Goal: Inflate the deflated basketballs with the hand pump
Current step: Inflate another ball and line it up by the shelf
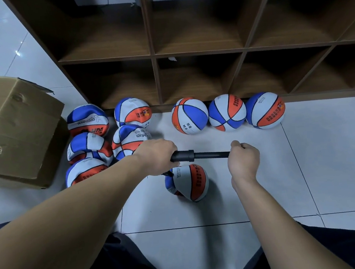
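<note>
The left hand (pixel 156 157) grips the barrel of the black plastic hand pump (pixel 195 155) and the right hand (pixel 242 157) its drawn-out handle, above the half-flat orange, white and blue basketball (pixel 190 182) on the tiled floor (pixel 325 164); an off-line stroke risks pulling the needle free.

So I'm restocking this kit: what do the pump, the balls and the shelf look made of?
Pump: matte black, probably plastic. Ball being filled: pebbled rubber-like panels, creased where slack. Shelf: dark wood-grain board, possibly laminate.
</note>
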